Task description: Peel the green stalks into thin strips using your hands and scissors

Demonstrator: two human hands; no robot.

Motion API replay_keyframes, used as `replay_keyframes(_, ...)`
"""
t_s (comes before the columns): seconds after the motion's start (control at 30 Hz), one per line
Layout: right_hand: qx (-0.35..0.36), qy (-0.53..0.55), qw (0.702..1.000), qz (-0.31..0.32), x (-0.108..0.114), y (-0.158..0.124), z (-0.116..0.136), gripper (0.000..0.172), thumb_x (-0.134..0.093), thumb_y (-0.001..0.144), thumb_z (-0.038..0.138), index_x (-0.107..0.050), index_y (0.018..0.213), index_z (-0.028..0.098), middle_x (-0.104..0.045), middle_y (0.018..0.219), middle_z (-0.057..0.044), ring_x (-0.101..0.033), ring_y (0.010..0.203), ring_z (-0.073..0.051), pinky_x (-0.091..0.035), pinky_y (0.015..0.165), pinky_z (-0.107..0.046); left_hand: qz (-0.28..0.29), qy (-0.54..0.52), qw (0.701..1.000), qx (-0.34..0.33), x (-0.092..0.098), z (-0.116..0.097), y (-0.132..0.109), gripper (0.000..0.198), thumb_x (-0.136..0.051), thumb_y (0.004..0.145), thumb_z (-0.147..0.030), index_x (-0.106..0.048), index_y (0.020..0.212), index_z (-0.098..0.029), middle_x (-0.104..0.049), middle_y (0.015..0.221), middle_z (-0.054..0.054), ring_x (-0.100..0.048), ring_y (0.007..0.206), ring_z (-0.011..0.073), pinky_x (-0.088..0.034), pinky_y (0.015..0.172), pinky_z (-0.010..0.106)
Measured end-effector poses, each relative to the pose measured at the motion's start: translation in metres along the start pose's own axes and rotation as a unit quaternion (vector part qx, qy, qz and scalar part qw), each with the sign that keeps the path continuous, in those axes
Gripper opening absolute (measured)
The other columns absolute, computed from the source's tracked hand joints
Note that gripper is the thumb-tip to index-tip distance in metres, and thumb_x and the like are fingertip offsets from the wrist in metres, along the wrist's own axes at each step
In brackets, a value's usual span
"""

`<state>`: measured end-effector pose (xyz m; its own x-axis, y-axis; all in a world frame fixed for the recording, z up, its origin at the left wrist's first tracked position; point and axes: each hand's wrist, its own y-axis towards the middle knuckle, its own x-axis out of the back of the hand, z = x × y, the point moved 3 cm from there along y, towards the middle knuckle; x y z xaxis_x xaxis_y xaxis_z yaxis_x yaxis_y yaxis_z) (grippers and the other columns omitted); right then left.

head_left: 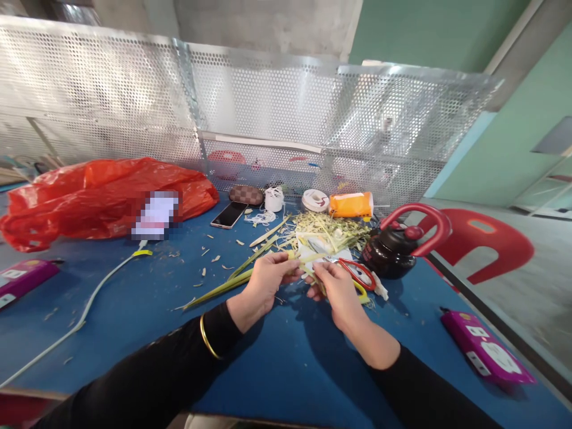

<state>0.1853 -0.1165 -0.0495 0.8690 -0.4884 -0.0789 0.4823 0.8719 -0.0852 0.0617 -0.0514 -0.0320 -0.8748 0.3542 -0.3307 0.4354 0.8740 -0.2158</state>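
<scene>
My left hand [264, 279] is closed in a pinch over the blue table, gripping a pale yellow-green plant strip [311, 258]. The fingers of my right hand [338, 292] are pinched on the strip's nearer side, close to my left fingertips. The exact hold is partly hidden by the fingers. Long green stalks [218, 290] lie beside my left hand. Just past my right hand are red scissor handles [361, 274] and a yellow handle [361, 293], partly covered. Behind both hands spreads a heap of shredded plant strips [344, 229], with something white under its front.
A black kettle [388, 253] with a red handle stands right of the heap. Farther back are a phone [229, 215], a white string roll [274, 199], a ribbon spool [315, 200] and an orange packet [351, 205]. A red bag [98, 193] lies left; a perforated metal screen [268, 107] borders the back.
</scene>
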Motion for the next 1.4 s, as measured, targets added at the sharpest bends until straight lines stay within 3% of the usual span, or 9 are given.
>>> replay_keyframes(0.17, 0.108, -0.088, 0.987, 0.077, -0.001, -0.008, 0.012, 0.018, -0.059, 0.079, 0.034, -0.062, 0.091, 0.021, -0.069, 0.074, -0.002, -0.063, 0.055, -0.017, -0.05, 0.056, -0.03, -0.036, -0.002, 0.999, -0.017, 0.008, -0.004, 0.007, 0.008, -0.066, 0.068, -0.006, -0.06, 0.07, -0.011, -0.062, 0.063, 0.001, -0.061, 0.052, 0.009, -0.053, 0.055, 0.02)
replay_keyframes(0.4, 0.164, -0.14, 0.96, 0.18, 0.002, -0.004, 0.025, 0.024, -0.052, 0.081, 0.021, -0.068, 0.099, 0.02, -0.07, 0.083, -0.003, -0.066, 0.078, -0.019, -0.051, 0.072, -0.032, 0.059, 0.059, 0.996, -0.007, -0.002, -0.005, -0.004, 0.006, -0.069, 0.063, -0.013, -0.066, 0.067, -0.01, -0.065, 0.063, 0.004, -0.063, 0.056, 0.012, -0.05, 0.057, 0.021)
replay_keyframes(0.5, 0.264, -0.204, 0.933, 0.135, 0.007, -0.002, 0.031, 0.014, -0.058, 0.083, 0.025, -0.069, 0.09, 0.021, -0.069, 0.082, -0.003, -0.064, 0.074, -0.018, -0.05, 0.071, -0.031, 0.083, 0.103, 0.991, -0.025, -0.004, -0.006, -0.006, 0.007, -0.067, 0.064, -0.016, -0.068, 0.068, -0.011, -0.064, 0.061, 0.002, -0.06, 0.054, 0.0091, -0.047, 0.056, 0.019)
replay_keyframes(0.63, 0.431, -0.355, 0.829, 0.031, 0.011, -0.007, 0.04, 0.012, -0.058, 0.085, 0.023, -0.068, 0.08, 0.022, -0.065, 0.085, -0.005, -0.061, 0.08, -0.02, -0.045, 0.077, -0.035, 0.116, 0.154, 0.98, -0.038, -0.006, 0.0, -0.005, 0.006, -0.061, 0.063, -0.013, -0.067, 0.063, -0.012, -0.057, 0.053, -0.002, -0.053, 0.049, 0.0072, -0.045, 0.053, 0.018)
replay_keyframes(0.73, 0.452, -0.42, 0.787, 0.002, 0.01, -0.006, 0.039, 0.011, -0.059, 0.084, 0.021, -0.061, 0.073, 0.021, -0.067, 0.09, -0.006, -0.061, 0.09, -0.022, -0.037, 0.092, -0.041, 0.133, 0.176, 0.974, -0.045, -0.008, 0.003, -0.006, 0.011, -0.058, 0.065, -0.014, -0.069, 0.067, -0.013, -0.059, 0.056, -0.002, -0.053, 0.05, 0.0071, -0.046, 0.055, 0.019)
replay_keyframes(0.87, 0.361, -0.436, 0.824, -0.002, 0.011, 0.003, 0.029, 0.018, -0.052, 0.087, 0.027, -0.051, 0.07, 0.021, -0.064, 0.072, -0.004, -0.059, 0.07, -0.02, -0.042, 0.068, -0.031, 0.132, 0.153, 0.979, -0.021, -0.01, 0.001, -0.009, 0.012, -0.061, 0.067, -0.018, -0.07, 0.073, -0.013, -0.062, 0.061, -0.001, -0.056, 0.053, 0.0074, -0.047, 0.059, 0.02)
replay_keyframes(0.97, 0.328, -0.442, 0.835, -0.011, 0.011, 0.006, 0.024, 0.022, -0.051, 0.087, 0.029, -0.048, 0.067, 0.021, -0.057, 0.06, 0.0, -0.052, 0.056, -0.017, -0.034, 0.054, -0.027, 0.139, 0.132, 0.981, 0.002, -0.01, 0.0, -0.011, 0.013, -0.065, 0.067, -0.025, -0.068, 0.072, -0.013, -0.063, 0.064, 0.001, -0.059, 0.055, 0.0091, -0.049, 0.061, 0.021)
replay_keyframes(1.27, 0.283, -0.427, 0.858, -0.016, 0.011, 0.004, 0.024, 0.025, -0.053, 0.084, 0.033, -0.047, 0.063, 0.021, -0.056, 0.058, 0.0, -0.05, 0.055, -0.015, -0.032, 0.053, -0.026, 0.118, 0.142, 0.982, -0.048, -0.011, 0.007, -0.007, 0.013, -0.071, 0.067, -0.023, -0.067, 0.074, -0.013, -0.06, 0.061, -0.002, -0.055, 0.053, 0.0072, -0.047, 0.057, 0.019)
replay_keyframes(1.4, 0.251, -0.394, 0.884, 0.0, 0.014, 0.006, 0.026, 0.016, -0.053, 0.085, 0.035, -0.056, 0.079, 0.02, -0.06, 0.061, 0.001, -0.054, 0.055, -0.015, -0.038, 0.054, -0.025, 0.064, 0.13, 0.989, -0.037, -0.009, 0.003, -0.006, 0.015, -0.066, 0.072, -0.015, -0.059, 0.086, -0.014, -0.063, 0.06, -0.002, -0.06, 0.051, 0.0098, -0.05, 0.054, 0.021)
